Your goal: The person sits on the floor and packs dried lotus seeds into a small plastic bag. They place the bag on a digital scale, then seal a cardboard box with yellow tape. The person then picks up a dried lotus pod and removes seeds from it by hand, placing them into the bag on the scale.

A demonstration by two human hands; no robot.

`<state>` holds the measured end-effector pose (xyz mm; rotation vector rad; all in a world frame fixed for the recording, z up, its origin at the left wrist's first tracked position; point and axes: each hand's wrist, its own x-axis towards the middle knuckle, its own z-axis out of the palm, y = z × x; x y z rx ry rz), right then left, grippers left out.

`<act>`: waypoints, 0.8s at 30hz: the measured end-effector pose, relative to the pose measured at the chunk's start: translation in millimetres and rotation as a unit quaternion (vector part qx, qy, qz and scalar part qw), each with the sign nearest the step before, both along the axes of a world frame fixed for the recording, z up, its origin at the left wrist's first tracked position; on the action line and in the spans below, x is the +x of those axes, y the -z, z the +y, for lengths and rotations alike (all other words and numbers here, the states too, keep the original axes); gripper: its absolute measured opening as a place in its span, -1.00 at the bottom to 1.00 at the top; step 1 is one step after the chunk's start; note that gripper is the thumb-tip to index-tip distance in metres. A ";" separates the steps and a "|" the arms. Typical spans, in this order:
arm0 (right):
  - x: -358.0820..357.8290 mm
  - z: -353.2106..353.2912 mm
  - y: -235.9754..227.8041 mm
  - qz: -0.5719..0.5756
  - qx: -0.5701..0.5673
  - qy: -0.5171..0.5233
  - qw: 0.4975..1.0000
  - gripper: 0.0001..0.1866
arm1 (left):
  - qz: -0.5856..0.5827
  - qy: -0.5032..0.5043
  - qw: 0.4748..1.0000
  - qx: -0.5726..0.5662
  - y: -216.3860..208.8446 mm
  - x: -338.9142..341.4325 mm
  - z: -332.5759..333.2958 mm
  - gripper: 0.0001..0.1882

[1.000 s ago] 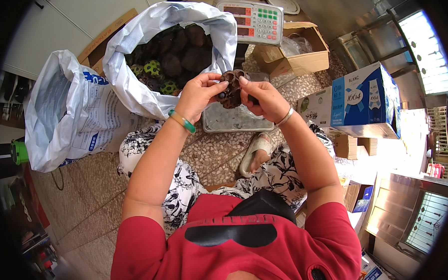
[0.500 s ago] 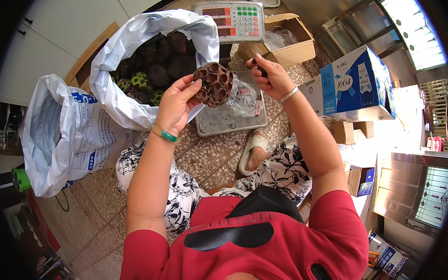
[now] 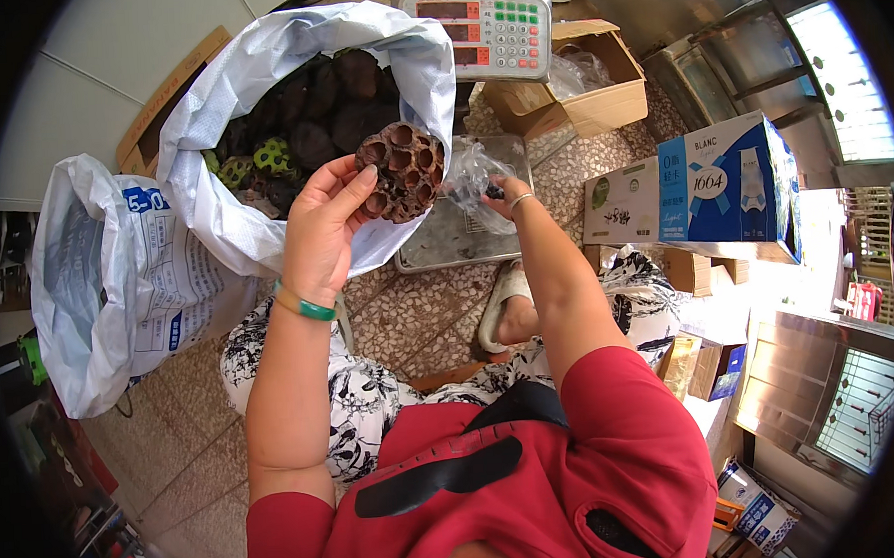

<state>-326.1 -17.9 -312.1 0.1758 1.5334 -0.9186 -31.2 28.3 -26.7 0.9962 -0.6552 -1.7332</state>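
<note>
My left hand (image 3: 325, 229) grips a dried brown lotus seed pod (image 3: 402, 171) by its edge, thumb on top. The pod's holed face is turned up, beside the rim of a white woven sack (image 3: 209, 90). Inside that sack lie several dark dried pods (image 3: 311, 145) and a few green ones (image 3: 274, 157). My right hand (image 3: 511, 198) reaches down at a clear plastic bag (image 3: 474, 173) on the metal pan of a scale (image 3: 435, 242). Something small and dark shows at its closed fingertips, too small to name.
The scale's keypad and display unit (image 3: 486, 33) stands behind the pan. An open cardboard box (image 3: 599, 93) holding clear plastic is at the far right. Nearer stands a blue and white carton (image 3: 722, 187). A second white sack (image 3: 88, 275) stands at the left.
My right hand has dropped down and left, from raised above the scale to the plastic bag. My left hand has shifted slightly, still holding the lotus seed pod. The whole view has tilted a little.
</note>
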 end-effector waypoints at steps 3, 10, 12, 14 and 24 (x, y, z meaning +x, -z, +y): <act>10.9 -12.4 -20.0 0.026 0.079 0.022 0.996 -0.66 | 0.005 -0.014 1.000 -0.004 0.3 4.6 -3.2 -0.77; -2.9 -10.4 -164.0 0.095 -0.130 -0.291 0.943 -0.75 | -0.035 -0.063 0.995 -0.075 -20.4 17.9 8.8 -0.79; -2.4 9.7 -222.9 0.096 -0.210 -0.335 0.913 -0.76 | -0.053 -0.121 0.980 -0.147 -40.8 30.8 16.5 -0.78; 5.1 37.8 -272.7 0.097 -0.248 -0.361 0.894 -0.76 | -0.089 -0.240 0.932 -0.256 -67.4 54.9 22.2 -0.78; 32.9 81.1 -281.0 0.058 -0.335 -0.441 0.831 -0.73 | -0.812 -0.401 0.365 -0.217 -115.7 279.0 15.7 -0.69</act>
